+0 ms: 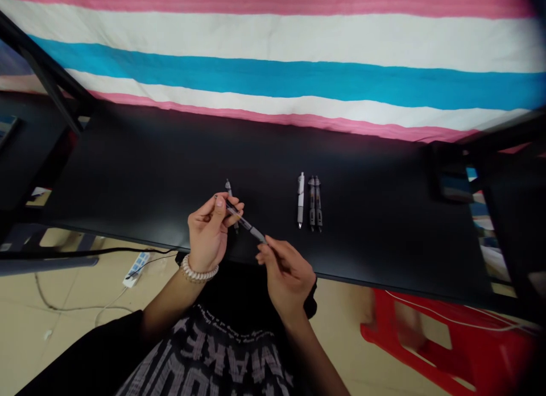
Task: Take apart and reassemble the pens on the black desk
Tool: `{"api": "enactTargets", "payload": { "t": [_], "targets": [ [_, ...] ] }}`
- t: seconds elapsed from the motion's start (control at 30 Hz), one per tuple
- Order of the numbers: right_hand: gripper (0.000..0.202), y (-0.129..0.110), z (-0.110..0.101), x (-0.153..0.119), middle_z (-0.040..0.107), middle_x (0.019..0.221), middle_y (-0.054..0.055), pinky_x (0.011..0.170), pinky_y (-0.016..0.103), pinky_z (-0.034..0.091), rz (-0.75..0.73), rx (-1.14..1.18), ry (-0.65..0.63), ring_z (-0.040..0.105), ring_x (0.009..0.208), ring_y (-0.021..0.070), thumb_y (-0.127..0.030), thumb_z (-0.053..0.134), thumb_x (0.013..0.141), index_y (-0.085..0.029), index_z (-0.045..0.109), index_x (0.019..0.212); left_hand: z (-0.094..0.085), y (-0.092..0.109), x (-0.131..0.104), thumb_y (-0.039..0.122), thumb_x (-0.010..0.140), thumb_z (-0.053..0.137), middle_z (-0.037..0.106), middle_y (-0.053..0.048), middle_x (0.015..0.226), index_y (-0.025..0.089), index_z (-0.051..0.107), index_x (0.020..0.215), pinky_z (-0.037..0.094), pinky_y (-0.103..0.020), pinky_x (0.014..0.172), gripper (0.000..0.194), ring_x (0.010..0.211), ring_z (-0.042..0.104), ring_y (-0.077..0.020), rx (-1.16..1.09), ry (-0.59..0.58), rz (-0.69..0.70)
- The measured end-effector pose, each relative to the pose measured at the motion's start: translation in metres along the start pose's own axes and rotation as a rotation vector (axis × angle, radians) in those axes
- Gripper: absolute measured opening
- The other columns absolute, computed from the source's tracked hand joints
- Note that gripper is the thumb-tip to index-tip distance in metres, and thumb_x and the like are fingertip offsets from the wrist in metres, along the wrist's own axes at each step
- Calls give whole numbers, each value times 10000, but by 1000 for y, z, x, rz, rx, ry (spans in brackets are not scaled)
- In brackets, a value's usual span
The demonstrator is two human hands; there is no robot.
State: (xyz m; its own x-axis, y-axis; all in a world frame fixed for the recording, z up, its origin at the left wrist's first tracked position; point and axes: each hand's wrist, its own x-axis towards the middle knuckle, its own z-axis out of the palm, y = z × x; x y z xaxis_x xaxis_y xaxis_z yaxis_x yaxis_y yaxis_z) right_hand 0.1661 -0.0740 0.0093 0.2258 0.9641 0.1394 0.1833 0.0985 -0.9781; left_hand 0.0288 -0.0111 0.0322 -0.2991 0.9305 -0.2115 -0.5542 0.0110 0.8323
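1. Black desk, matte and dark, running wide across the view, its near edge just above the lap.
2. Behind the desk, a striped cloth in pink, white and blue bands, filling the top of the view.
3. Left hand raised over the near part of the desk, thumb and fingers pinching the upper end of a pen; pale beaded bracelet on that wrist.
4. Right hand lower and to the right, fingertips closed on the pen's lower, grey end; pen slanted between both hands, clear of the desk.
5. One more pen piece lying on the desk just beyond the left hand, partly hidden by the fingers.
6. Three pens side by side on the desk to the right, one white, two dark, touching or nearly so, well apart from the hands.
7. Red plastic stool on the pale floor at lower right, under the desk edge.
8. White power strip with cables on the floor at left.
9. Dark desk frame bars at both sides; dark printed shirt at the bottom.
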Motion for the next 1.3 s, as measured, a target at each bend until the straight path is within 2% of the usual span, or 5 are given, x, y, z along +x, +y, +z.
{"api": "enactTargets", "payload": {
  "t": [0.2, 0.37, 0.7, 0.9, 1.3],
  "targets": [
    [217, -3, 0, 4, 768, 831, 16, 547, 262, 632, -2, 19, -18, 715, 604, 132, -198, 676, 933, -233, 735, 1139, 1, -5, -3, 382, 868, 765, 755, -18, 914, 197, 746, 961, 631, -273, 812, 208, 840, 749, -127, 3, 7, 27],
    [215, -6, -7, 9, 787, 945, 38, 730, 329, 670, -343, -207, 137, 761, 819, 182, -84, 729, 871, -253, 782, 992, -1, 0, 4, 375, 848, 787, 762, -16, 901, 199, 747, 943, 620, -269, 842, 204, 845, 746, -126, -38, 105, 57],
    [379, 0, 7, 5, 794, 1054, 51, 729, 361, 695, -538, -296, 190, 785, 836, 215, -33, 698, 875, -284, 753, 1153, 3, -7, 0, 358, 859, 778, 752, -13, 911, 196, 743, 962, 625, -231, 815, 195, 846, 739, -109, -66, 45, -55],
    [235, 4, 7, 5, 796, 883, 45, 646, 286, 668, -142, -240, 29, 772, 715, 171, -259, 663, 956, -201, 703, 1179, -2, -7, 6, 358, 875, 760, 748, -14, 931, 210, 743, 968, 627, -251, 825, 175, 868, 737, -115, -43, -5, -43],
    [234, -9, 0, 9, 732, 665, 10, 481, 205, 554, 82, -157, -132, 667, 488, 115, -378, 596, 977, -183, 711, 916, 0, -10, 3, 347, 829, 807, 736, -22, 903, 185, 758, 952, 628, -251, 810, 210, 836, 726, -114, -88, 24, -49]
  ]
}}
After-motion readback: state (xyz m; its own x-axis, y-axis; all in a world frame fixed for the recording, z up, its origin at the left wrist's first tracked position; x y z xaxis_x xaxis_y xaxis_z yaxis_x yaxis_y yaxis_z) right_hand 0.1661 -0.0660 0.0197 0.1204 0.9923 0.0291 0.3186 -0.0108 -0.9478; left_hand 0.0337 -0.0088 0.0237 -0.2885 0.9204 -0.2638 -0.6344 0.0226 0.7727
